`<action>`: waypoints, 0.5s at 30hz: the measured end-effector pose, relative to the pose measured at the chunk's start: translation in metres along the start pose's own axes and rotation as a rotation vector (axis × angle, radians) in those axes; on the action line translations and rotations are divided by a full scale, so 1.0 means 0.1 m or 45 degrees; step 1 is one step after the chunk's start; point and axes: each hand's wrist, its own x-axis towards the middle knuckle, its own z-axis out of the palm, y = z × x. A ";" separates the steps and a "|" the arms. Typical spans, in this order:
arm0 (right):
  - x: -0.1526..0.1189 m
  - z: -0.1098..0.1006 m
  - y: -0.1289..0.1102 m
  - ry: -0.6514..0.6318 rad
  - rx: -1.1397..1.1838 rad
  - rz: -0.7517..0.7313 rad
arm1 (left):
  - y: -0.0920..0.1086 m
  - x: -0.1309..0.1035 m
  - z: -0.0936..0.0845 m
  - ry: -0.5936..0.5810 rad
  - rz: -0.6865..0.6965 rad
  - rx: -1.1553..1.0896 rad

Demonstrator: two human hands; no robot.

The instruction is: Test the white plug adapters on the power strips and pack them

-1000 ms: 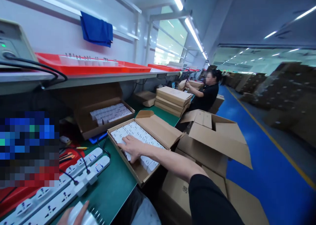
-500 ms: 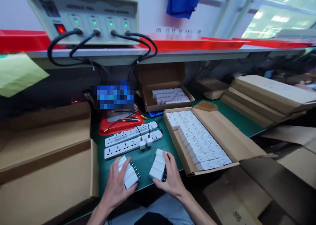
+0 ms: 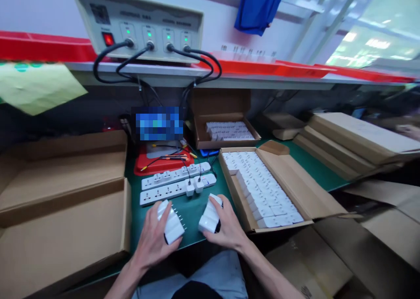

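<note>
My left hand (image 3: 153,228) is closed around a row of white plug adapters (image 3: 173,225), their metal pins pointing right. A second row of white plug adapters (image 3: 209,218) is gripped in my right hand (image 3: 229,227), tilted, with its pins mostly hidden by the fingers. Both rows are held over the front edge of the green table mat (image 3: 193,207), a short gap apart. Just beyond them lie two white power strips (image 3: 164,195); a pair of white plug chargers (image 3: 190,188) with black cables sits in the nearer one.
To the right, an open carton (image 3: 244,218) holds rows of white adapters; another carton (image 3: 226,143) behind it holds more. On the left is an open cardboard box (image 3: 65,238). A tester (image 3: 141,23) with green lights stands on the shelf. Flattened cardboard (image 3: 361,137) is piled at right.
The camera view has shifted left. My right hand has turned its row of adapters slightly, so fewer pins show. Both hands keep their grip.
</note>
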 end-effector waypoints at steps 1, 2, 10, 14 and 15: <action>0.03 -0.06 -0.04 0.050 0.016 -0.011 | 0.01 0.01 -0.05 0.044 0.021 0.018; 0.04 -0.10 -0.07 0.108 0.025 -0.024 | 0.01 0.01 -0.09 0.091 0.027 0.036; 0.03 0.19 -0.02 0.020 0.020 0.070 | -0.05 -0.09 0.22 0.023 -0.079 0.045; 0.32 -0.49 0.00 0.116 0.310 0.089 | 0.01 0.18 -0.25 -0.022 -0.272 -0.208; 0.43 -0.70 0.03 0.224 0.425 0.100 | 0.01 0.26 -0.43 0.055 -0.336 -0.283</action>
